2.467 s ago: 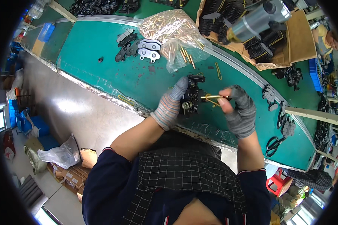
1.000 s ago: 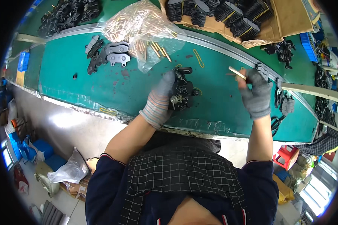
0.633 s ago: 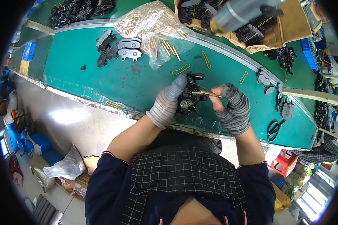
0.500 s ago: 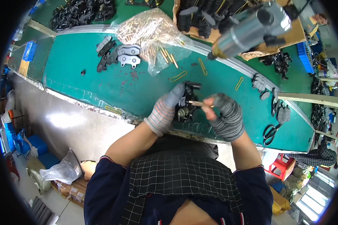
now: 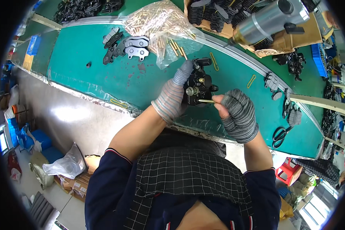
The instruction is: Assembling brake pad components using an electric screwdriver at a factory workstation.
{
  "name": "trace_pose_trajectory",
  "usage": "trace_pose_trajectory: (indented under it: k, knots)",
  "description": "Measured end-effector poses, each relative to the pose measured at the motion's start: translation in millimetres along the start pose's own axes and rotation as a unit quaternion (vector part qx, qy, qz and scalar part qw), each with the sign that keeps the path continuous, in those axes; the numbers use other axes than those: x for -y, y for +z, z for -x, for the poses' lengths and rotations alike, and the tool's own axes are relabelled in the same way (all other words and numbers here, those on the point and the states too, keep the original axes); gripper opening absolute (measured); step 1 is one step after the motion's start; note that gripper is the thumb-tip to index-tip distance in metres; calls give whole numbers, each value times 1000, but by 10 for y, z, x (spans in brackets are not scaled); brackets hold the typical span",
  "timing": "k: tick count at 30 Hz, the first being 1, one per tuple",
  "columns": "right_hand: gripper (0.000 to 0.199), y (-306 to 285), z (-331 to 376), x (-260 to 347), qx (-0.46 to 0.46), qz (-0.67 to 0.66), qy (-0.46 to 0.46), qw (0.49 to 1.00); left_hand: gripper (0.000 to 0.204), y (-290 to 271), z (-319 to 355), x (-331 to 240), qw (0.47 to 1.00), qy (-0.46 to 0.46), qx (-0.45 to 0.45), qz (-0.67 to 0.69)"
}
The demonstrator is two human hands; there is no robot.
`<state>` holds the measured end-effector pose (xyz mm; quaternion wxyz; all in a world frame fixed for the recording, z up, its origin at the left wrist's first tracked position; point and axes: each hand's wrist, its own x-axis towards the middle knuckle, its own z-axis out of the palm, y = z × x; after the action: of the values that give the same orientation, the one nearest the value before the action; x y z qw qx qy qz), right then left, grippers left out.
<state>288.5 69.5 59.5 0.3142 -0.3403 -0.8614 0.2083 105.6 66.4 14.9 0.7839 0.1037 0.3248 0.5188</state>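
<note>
My left hand (image 5: pixel 171 96), in a striped light glove, grips a black brake caliper (image 5: pixel 204 81) by its left side above the near part of the bench. A round silver bolt and a brass-coloured fitting show on the caliper's face. In a dark grey knitted glove with bare fingertips, my right hand (image 5: pixel 239 115) pinches a thin brass-coloured pin (image 5: pixel 206 101) between thumb and finger. The pin points left, its tip at the caliper's lower right side; whether it has entered a hole I cannot tell.
A plastic bag of brass pins (image 5: pixel 161 23) lies at the back, with brake pads (image 5: pixel 137 48) left of it. A grey power driver (image 5: pixel 270 23) hangs at upper right. Black scissors (image 5: pixel 280 136) and more pads (image 5: pixel 272 81) lie on the green bench (image 5: pixel 84 82). Yellow clips (image 5: pixel 214 61) are scattered about.
The caliper has turned in my left hand, so more of its face shows. My right hand still pinches the pin, now at the caliper's lower right side. The whole view has shifted slightly.
</note>
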Motion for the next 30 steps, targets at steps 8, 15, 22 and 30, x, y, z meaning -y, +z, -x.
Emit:
trace_pose_trajectory:
  k: [8, 15, 22, 30]
  knots:
    - [26, 67, -74, -26, 60, 69, -97, 991, 71, 5, 22, -55, 999, 14, 15, -49]
    - [43, 270, -93, -61, 36, 96, -136, 985, 69, -144, -14, 25, 995, -37, -26, 92]
    - [65, -528, -1359, -756, -301, 114, -92, 942, 65, -433, 36, -177, 994, -59, -1, 90]
    - [60, -351, -1747, -515, 10, -259, 17, 966, 63, -460, 123, -139, 989, -75, -49, 122]
